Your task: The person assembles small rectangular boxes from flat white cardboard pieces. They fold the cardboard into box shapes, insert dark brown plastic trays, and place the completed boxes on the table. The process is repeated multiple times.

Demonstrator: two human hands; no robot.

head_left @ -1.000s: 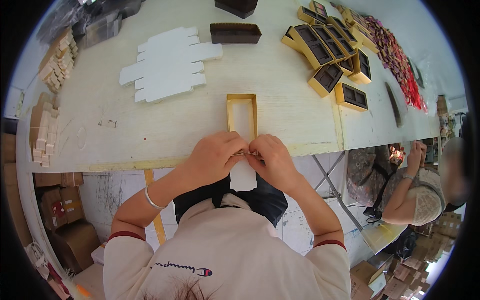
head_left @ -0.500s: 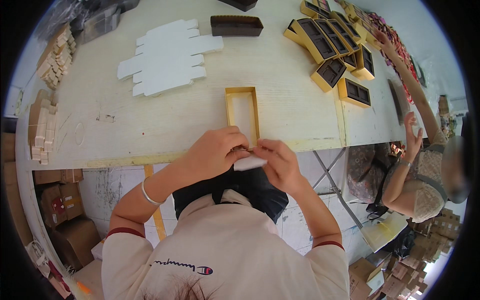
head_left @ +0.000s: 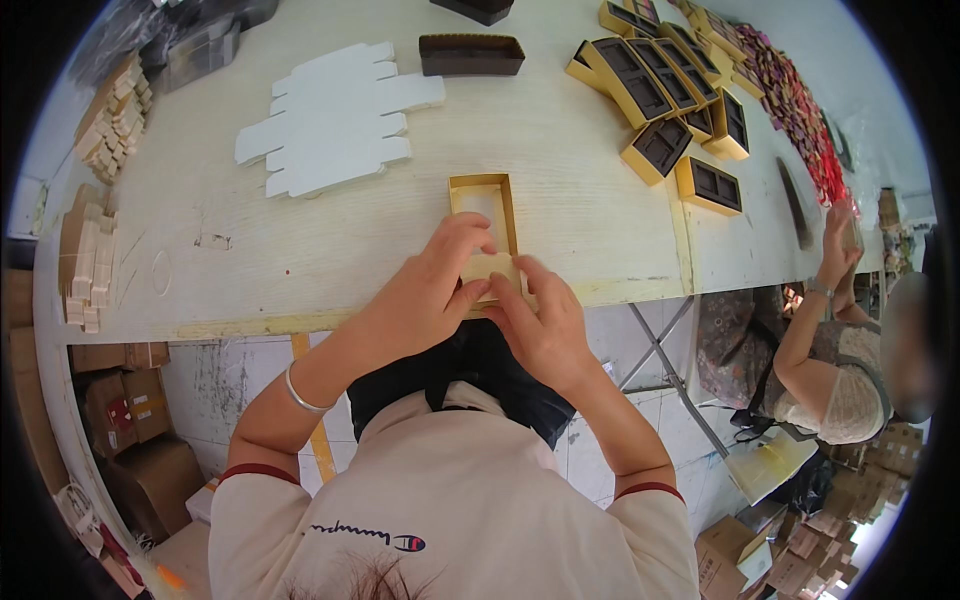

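Observation:
A shallow gold cardboard box (head_left: 509, 222) with a pale inside lies at the table's front edge, one short end towards me. At its near end a pale flap (head_left: 488, 266) is folded inward over the box. My left hand (head_left: 440, 275) grips the left side of that end, thumb and fingers bent around it. From the right, my right hand (head_left: 545, 325) pinches the same end, with fingertips on the flap. The fingers partly hide the near wall.
A stack of flat white box blanks (head_left: 335, 120) lies to the left. Behind the box sits a dark brown tray (head_left: 472, 55). Gold boxes with dark inserts (head_left: 632, 82) are piled at the right. A co-worker's hand (head_left: 838, 240) is at the table's right end. Folded card pieces (head_left: 88, 255) line the left edge.
The pale flap, which stuck out towards me, is now folded inward over the box's near end. Both my hands have shifted slightly forward. The co-worker's outstretched arm has drawn back.

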